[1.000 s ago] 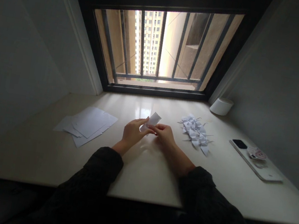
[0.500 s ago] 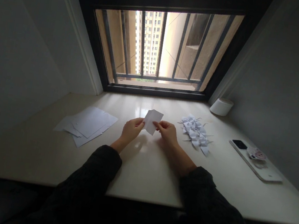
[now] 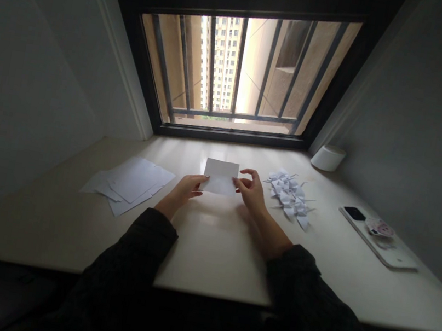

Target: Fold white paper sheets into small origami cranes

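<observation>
While the left hand [image 3: 188, 187] and right hand [image 3: 252, 191] are holding paper [image 3: 220, 175] at nine and three o'clock, gentle tension is probably helping.

Left hand [image 3: 185, 189] pinching; right hand [image 3: 252, 192] curled; forearms [image 3: 271, 231] converging.

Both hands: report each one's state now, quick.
Left hand: closed, holding the white paper at its left edge.
Right hand: closed, holding the white paper at its right edge.
</observation>
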Motion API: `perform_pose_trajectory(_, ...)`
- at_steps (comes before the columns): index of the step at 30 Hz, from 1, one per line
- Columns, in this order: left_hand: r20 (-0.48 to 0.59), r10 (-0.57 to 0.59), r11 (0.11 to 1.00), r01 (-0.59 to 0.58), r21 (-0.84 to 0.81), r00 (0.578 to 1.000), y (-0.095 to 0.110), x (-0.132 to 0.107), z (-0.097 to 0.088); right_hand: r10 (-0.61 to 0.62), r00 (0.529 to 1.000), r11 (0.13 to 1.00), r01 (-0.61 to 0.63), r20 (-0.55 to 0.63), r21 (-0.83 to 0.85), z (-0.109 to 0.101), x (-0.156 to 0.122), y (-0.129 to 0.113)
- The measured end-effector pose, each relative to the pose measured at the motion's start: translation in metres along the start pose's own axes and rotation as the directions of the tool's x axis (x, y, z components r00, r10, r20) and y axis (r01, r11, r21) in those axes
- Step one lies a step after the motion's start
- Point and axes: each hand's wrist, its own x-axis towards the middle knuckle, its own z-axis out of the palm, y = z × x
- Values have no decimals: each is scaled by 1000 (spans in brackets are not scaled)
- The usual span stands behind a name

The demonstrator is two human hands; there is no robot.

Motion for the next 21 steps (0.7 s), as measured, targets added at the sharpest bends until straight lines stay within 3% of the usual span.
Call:
perform_pose_trajectory(3,88,-140,979,151,-137,986,3,0,1,-45,998,999,45,37,9,2,-3,-8)
perform_pose_trajectory(6,121,-175,944,202,-261,977,6,-1,1,-32,993,998,26,112,55,2,-5,-13)
perform_pose_trajectory(11,164,-172,927,216,-306,971,8,-2,1,-32,981,994,10,192,112,1,-5,-13)
perform_pose_trajectory(18,246,-100,975,144,-167,964,7,-4,-2,-46,991,999,42,129,34,6,-5,-9)
perform_pose_trajectory(21,165,9,984,21,-176,986,9,-6,1,-16,999,1000,15,40,14,7,-2,-7)
